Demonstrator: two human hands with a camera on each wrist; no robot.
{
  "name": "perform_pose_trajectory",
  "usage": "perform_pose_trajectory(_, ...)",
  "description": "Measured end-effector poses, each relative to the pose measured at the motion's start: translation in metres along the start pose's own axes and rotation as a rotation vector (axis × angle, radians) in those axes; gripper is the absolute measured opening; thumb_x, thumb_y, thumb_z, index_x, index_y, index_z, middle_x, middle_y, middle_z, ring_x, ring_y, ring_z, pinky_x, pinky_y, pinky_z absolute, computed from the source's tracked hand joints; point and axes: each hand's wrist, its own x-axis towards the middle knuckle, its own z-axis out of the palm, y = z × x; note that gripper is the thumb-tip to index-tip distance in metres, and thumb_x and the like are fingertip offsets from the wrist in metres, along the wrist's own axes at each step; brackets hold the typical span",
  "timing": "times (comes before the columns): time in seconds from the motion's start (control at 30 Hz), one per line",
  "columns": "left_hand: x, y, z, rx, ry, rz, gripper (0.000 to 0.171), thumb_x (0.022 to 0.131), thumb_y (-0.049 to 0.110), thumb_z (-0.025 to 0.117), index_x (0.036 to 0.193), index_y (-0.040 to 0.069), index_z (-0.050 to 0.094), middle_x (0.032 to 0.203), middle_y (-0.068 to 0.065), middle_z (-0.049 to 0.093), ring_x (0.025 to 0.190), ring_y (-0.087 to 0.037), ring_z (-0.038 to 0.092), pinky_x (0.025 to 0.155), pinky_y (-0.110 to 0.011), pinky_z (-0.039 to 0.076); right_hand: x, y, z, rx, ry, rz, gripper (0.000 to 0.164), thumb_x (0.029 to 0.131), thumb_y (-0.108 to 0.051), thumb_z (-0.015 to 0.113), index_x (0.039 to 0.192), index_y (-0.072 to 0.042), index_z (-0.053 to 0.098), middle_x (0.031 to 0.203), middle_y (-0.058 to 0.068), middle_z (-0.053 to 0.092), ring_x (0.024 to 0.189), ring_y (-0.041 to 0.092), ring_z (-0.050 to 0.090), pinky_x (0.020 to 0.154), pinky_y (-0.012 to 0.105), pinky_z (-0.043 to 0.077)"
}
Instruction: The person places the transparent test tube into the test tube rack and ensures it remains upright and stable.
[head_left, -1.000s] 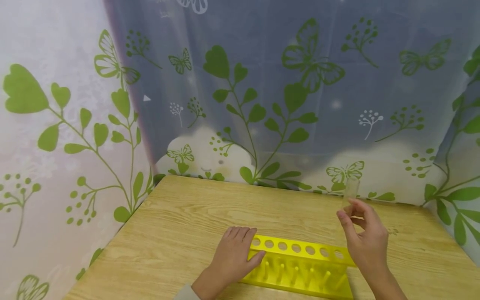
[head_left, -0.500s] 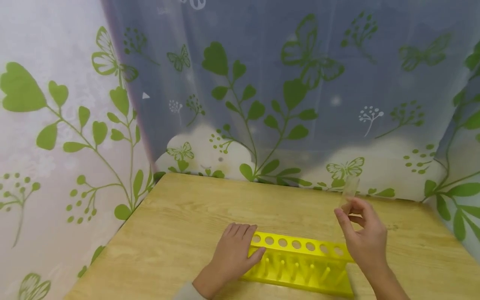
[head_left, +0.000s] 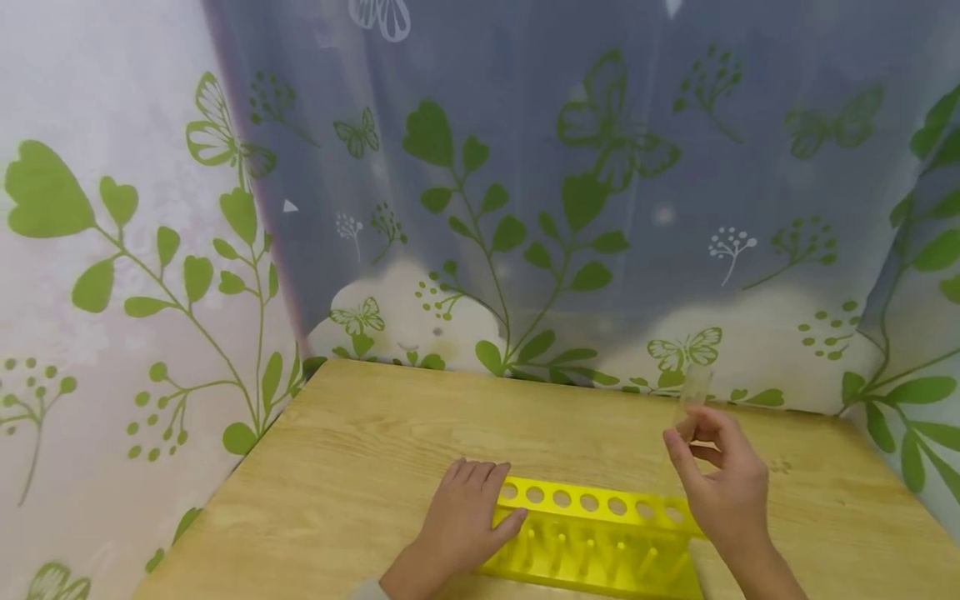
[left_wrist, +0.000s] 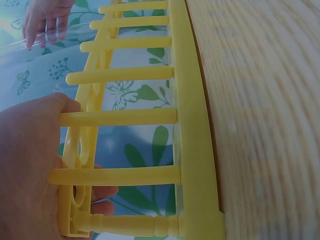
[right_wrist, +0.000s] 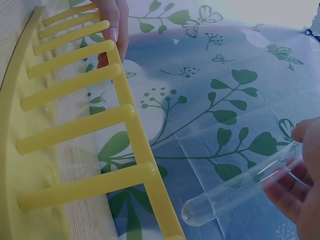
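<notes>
A yellow test tube rack stands on the table, with a row of holes along its top rail and upright pegs below. My left hand grips the rack's left end, thumb in front and fingers behind the rail, as the left wrist view shows. Above the other end, my right hand pinches a clear test tube between thumb and fingers. In the right wrist view the tube is tilted, its rounded bottom near the rack's top rail. Whether they touch, I cannot tell.
The wood-grain table reaches back to a hanging cloth printed with leaves and butterflies. More patterned cloth covers the left side.
My right hand has shifted slightly left with the test tube, still above the rack's right end. The left hand keeps its grip on the rack. The head view has tipped slightly.
</notes>
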Motion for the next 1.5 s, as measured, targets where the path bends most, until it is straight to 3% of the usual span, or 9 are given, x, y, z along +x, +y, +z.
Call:
perform_pose_trajectory(0.7,-0.0018,0.0004,0.0034,0.0,0.059,0.009,0.055,0.097,0.052,0.048,0.132,0.011,0.058,0.12,-0.002,0.063,0.111,-0.021,0.058,0.103,-0.047,0.041,-0.0051,0.0049,0.0044,-0.005,-0.023,0.005,0.039,0.076,0.016,0.071,0.112,0.006,0.06,0.085,0.001,0.058,0.078,-0.008,0.055,0.068,0.005,0.048)
perform_pose_trajectory(1.5,-0.0005,0.0,0.0036,-0.011,0.031,-0.002,0.058,0.097,0.053,0.047,0.135,0.01,0.056,0.123,-0.003,0.062,0.115,-0.021,0.056,0.106,-0.048,0.038,-0.0063,0.0011,0.0064,0.016,-0.101,-0.026,0.036,0.077,0.016,0.071,0.109,0.007,0.057,0.086,-0.003,0.058,0.08,-0.008,0.055,0.066,0.008,0.05)
